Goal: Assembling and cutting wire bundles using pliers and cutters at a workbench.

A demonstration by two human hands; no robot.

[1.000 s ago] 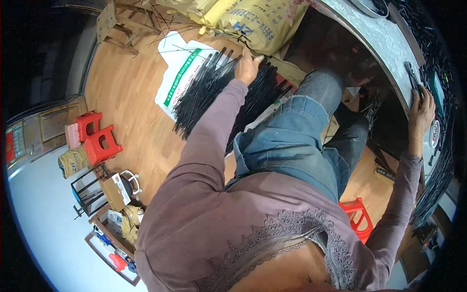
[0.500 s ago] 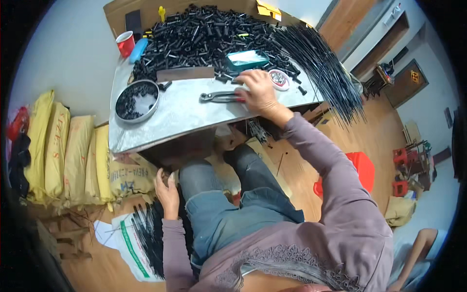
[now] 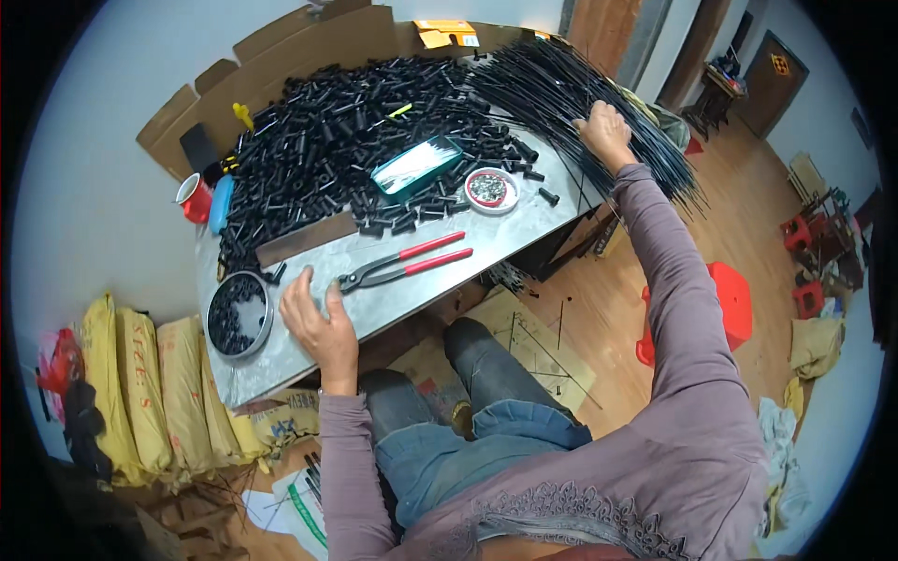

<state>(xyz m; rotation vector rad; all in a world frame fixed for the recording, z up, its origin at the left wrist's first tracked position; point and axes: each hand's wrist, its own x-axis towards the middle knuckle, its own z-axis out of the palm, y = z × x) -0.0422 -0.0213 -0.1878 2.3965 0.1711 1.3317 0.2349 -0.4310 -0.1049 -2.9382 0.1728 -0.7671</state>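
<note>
My right hand (image 3: pixel 606 134) is at the far right, its fingers closed on thin black rods in a long bundle (image 3: pixel 552 89); how many it grips is hidden. My left hand (image 3: pixel 321 323) hovers at the table's front edge, fingers apart and holding nothing. Just beyond its thumb lie end-cutting pincers (image 3: pixel 407 260) with red handles, jaws toward that hand. To its left stands a round bowl (image 3: pixel 265 339) of small black parts. A large heap of black tubular pieces (image 3: pixel 327 122) covers the back of the table.
A teal tray (image 3: pixel 414 170) of white sticks and a round dish (image 3: pixel 506 198) of small metal bits sit before the heap. A flat metal bar (image 3: pixel 309 237) edges it. A red cup (image 3: pixel 195 198) stands left. Yellow sacks (image 3: pixel 150 393) line the wall; a red stool (image 3: pixel 725 304) stands right.
My right hand has left the pincers and reached right to the black rods. My left hand has risen from beside my knee to the table's edge. The whole view has shifted.
</note>
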